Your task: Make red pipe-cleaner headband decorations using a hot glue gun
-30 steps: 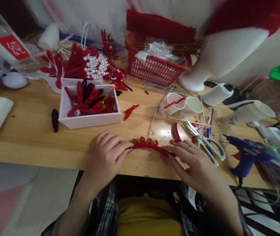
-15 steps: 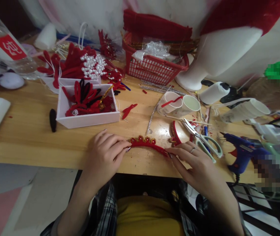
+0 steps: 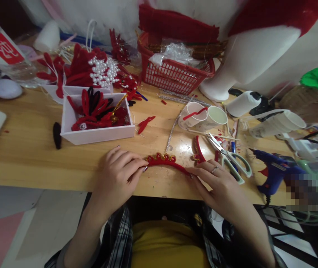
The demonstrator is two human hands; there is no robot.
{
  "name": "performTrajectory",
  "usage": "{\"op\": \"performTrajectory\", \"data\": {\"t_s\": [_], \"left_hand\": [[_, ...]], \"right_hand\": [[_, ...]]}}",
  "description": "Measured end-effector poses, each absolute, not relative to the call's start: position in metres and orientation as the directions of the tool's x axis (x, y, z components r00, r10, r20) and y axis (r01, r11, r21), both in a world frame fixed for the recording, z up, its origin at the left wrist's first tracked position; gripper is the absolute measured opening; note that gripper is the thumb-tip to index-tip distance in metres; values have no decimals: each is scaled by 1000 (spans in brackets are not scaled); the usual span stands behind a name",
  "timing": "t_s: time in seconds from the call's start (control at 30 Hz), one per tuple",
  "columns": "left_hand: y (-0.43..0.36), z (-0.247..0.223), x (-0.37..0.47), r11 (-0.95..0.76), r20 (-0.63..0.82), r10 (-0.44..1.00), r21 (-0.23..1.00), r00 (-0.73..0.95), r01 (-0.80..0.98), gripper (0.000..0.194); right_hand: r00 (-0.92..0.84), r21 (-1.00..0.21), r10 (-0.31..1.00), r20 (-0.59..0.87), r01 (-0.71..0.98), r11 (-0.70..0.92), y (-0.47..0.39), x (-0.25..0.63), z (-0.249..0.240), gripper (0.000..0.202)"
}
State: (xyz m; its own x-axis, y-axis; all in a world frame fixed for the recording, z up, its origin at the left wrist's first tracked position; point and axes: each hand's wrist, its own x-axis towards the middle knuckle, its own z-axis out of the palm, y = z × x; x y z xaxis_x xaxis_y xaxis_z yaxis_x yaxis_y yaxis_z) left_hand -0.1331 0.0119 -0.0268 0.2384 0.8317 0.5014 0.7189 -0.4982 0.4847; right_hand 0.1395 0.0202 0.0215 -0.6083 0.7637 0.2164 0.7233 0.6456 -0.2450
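Note:
A red headband [image 3: 166, 162] with gold-edged scallops along its top curves between my two hands, just above or on the table's front part. My left hand [image 3: 124, 173] pinches its left end between thumb and fingers. At the other end, the thumb and fingers of my right hand [image 3: 217, 182] are closed on it; a ring is on one finger. Both ends of the headband are hidden by the fingers. Beyond my right hand lies a second red headband piece [image 3: 199, 149] with gold trim, partly covered. Scissors [image 3: 227, 156] with pale green handles rest beside it.
A white box [image 3: 99, 134] of red and black fuzzy pieces stands left of centre. Behind are a red basket [image 3: 172, 76], paper cups [image 3: 216, 117] and a white mannequin head [image 3: 256, 56]. A blue glue gun [image 3: 273, 169] lies right; a bottle [image 3: 5, 52] stands far left.
The view has shifted slightly. Both hands keep hold of the headband's ends, and my right hand has moved a little to the left.

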Motion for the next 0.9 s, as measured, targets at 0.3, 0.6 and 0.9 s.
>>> {"op": "performTrajectory", "data": {"t_s": [0.3,0.6,0.9], "left_hand": [[11,-27,-133,-486,483,842,491,238,723,14],[12,-27,-133,-493,487,839,493,243,716,13],[12,-27,-133,-494,486,839,494,243,715,13]], "right_hand": [[-562,-253,790,247,749,612,16,145,19,19],[-585,-221,776,237,745,629,13,144,17,15],[-599,-204,763,243,737,644,10,141,17,17]]}}
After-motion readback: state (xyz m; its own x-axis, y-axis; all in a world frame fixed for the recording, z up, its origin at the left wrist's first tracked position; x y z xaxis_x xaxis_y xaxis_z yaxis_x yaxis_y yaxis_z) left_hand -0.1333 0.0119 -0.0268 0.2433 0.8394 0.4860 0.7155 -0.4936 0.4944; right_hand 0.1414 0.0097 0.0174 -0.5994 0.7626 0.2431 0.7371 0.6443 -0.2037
